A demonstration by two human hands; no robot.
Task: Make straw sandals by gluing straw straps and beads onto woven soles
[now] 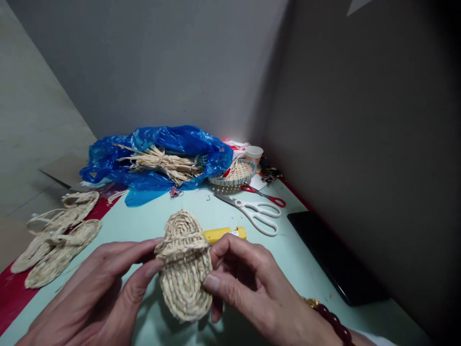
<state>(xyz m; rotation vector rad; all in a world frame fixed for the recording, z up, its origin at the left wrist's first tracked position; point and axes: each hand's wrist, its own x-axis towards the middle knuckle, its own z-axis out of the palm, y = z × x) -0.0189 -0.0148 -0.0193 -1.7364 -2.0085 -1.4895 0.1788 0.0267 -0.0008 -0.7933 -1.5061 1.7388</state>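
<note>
I have both hands clamped on a small woven straw slipper (pixel 187 283): my left hand (pixel 108 283) pinches its left edge by the braided strap (pixel 182 247), thumb and fingers pressed in, while my right hand (pixel 252 288) grips its right edge, thumb on top of the weave. The slipper sits between my hands, above the pale green table surface (pixel 291 298), with its sole's rounded ends pointing toward and away from me.

Just beyond my right fingers lies a yellow tool (pixel 218 234), partly hidden. Farther past my grip on that side are white-handled scissors (pixel 249 206), then red-handled scissors (pixel 276 199), a shallow woven basket (pixel 230 187) and a paper cup (pixel 254 154). Straight beyond my grip, a blue plastic bag (pixel 169 137) lies open around a bundle of dry straw (pixel 163 163). Well to the left of my grip rest woven sandals (pixel 68 252); to the right, a flat black device (pixel 334 259).
</note>
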